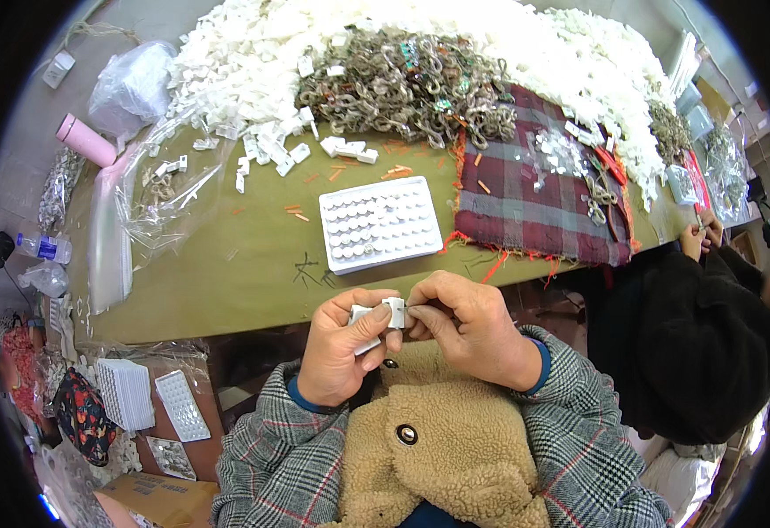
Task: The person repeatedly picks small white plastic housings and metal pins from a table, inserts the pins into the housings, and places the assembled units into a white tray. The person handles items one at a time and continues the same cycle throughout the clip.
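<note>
- Left hand [332, 354] is clamped on a small white plastic block [394, 313], held above the lap in front of the table edge; another white piece [364, 327] sits under its thumb
- Right hand [477, 333] has thumb and forefinger pinched together at the block's right end; whatever lies between them is too small to tell
- Best, I judge, to brace the block firmly, line up squarely and press gently, keeping fingertips off the joint
- White tray [392, 258] on the table carries rows of small round white pieces
- Stacked white trays [124, 393] stand lower left, beside a single tray [182, 406] with round hollows
</note>
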Tool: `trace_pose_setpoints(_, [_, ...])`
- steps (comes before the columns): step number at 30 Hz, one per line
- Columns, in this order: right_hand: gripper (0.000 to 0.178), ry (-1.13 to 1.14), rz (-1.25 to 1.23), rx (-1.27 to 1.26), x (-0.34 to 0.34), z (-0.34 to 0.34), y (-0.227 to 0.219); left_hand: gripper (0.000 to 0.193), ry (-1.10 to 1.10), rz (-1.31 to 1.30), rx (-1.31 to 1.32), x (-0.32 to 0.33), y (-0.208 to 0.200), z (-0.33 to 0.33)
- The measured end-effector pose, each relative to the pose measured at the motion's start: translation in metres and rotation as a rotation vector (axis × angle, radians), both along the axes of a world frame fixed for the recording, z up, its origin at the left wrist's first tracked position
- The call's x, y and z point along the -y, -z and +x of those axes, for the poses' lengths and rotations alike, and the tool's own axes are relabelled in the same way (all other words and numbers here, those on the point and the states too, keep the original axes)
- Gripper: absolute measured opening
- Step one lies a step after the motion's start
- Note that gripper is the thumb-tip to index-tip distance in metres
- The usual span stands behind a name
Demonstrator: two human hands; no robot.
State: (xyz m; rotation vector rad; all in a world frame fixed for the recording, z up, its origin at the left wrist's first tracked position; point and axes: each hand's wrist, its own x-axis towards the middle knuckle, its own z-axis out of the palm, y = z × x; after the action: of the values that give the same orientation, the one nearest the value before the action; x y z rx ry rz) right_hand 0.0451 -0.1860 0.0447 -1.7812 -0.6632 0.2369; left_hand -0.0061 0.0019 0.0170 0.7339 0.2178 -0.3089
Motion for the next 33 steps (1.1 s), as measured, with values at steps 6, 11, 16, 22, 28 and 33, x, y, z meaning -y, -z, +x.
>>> trace_pose_setpoints(6, [0.013,0.001,-0.065,0.366,-0.021,0.003,0.000,0.018,-0.097,0.091,-0.005,-0.007,0.000,-0.001])
trace_pose_setpoints(11, [0.009,-0.047,-0.065,0.049,-0.045,0.017,-0.004,0.017,-0.112,0.041,0.006,-0.027,-0.002,0.005])
trace_pose_setpoints(16, [0.008,-0.077,-0.098,0.082,-0.061,0.029,-0.006,0.017,-0.163,-0.026,0.019,-0.042,0.002,0.008])
trace_pose_setpoints(22, [0.010,-0.091,-0.130,0.233,-0.076,0.031,0.004,0.017,-0.172,0.036,-0.005,-0.049,0.012,0.010])
trace_pose_setpoints(28, [0.010,-0.108,-0.335,0.025,-0.063,0.091,-0.031,0.027,-0.120,-0.231,0.071,-0.065,0.003,0.022])
trace_pose_setpoints(33, [0.019,-0.015,-0.610,0.516,-0.075,0.176,-0.004,0.027,-0.132,-0.457,0.058,-0.080,0.006,0.026])
